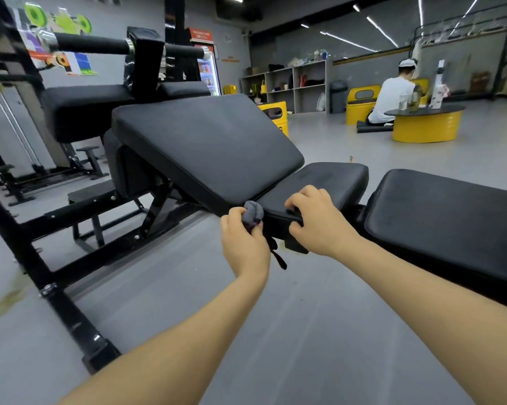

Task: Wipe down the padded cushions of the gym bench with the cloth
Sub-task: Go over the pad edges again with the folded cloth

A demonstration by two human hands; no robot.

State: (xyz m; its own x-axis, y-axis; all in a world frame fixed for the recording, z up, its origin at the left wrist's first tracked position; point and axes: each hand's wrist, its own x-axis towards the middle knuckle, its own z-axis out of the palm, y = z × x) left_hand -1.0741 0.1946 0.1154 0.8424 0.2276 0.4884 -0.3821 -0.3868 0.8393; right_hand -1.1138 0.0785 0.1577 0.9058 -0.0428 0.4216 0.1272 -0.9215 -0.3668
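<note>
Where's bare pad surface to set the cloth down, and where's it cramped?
Free: the big inclined pad above both hands, and the flat pad right of the right hand. Crowded: the small middle pad, whose near edge the right hand grips, with the left hand holding the bunched cloth beside it.

Seated person (392,97) at yellow round table (424,127), shelving unit (293,86), drinks fridge (210,70)

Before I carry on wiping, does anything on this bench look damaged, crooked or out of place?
Nothing looks damaged. The left hand grips the balled-up cloth at the seat pad corner; the right hand grips that pad's edge. A black strap dangles below, purpose unclear.
</note>
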